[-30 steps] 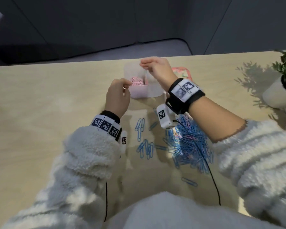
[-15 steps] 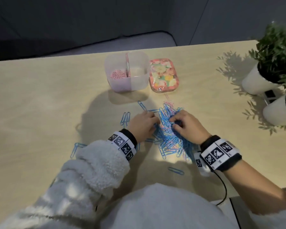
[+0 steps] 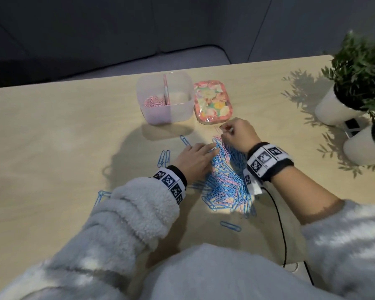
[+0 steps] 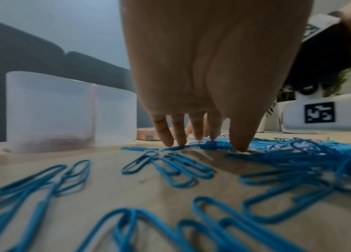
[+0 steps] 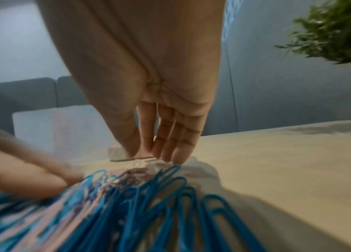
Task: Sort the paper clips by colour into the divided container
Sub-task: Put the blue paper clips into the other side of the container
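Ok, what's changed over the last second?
Both hands left the container and came down to the pile. The right hand now pinches a pink clip at its far edge; the left hand lies flat on it. Container and lid unmoved.

Two hands (image 3: 214, 148), one divided container (image 3: 178, 111), two potted plants (image 3: 342, 98).

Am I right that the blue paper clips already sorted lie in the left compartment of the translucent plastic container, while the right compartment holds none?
Not quite: the head view shows pink paper clips, not blue, in the left compartment of the translucent plastic container. The right compartment does hold none.
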Motion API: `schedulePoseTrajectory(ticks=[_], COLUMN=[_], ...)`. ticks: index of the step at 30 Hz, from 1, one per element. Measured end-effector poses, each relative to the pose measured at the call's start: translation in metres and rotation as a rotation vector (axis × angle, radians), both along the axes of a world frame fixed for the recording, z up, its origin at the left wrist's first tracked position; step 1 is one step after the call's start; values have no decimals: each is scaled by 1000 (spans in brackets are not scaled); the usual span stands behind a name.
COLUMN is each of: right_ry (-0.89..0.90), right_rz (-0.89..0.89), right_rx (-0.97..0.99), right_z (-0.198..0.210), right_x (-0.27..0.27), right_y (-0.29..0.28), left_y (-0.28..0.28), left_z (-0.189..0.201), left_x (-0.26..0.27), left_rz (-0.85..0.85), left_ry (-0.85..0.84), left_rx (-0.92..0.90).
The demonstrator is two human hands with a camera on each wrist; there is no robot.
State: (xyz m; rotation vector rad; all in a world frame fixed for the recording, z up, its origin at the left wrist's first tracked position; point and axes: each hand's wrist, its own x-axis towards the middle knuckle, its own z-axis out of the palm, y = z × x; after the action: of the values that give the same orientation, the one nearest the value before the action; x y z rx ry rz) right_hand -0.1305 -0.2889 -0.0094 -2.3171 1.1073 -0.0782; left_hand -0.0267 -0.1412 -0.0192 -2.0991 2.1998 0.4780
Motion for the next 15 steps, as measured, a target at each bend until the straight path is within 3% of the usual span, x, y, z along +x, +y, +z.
schedulePoseTrajectory(ticks=[5,9,15], right_ry=[65,16,52], right_rz=[78,81,95], right_rx=[-41,-21,-4], right_z=[-7,-8,-9], right_x=[16,20,20], right_y=[2,13,16], left_y=[18,22,3], left_z=[-8,-1,-2], left_x=[11,20,25], left_rz=[73,184,263], left_ry=[-46,-13,8], left_rx=[-129,-53,-83])
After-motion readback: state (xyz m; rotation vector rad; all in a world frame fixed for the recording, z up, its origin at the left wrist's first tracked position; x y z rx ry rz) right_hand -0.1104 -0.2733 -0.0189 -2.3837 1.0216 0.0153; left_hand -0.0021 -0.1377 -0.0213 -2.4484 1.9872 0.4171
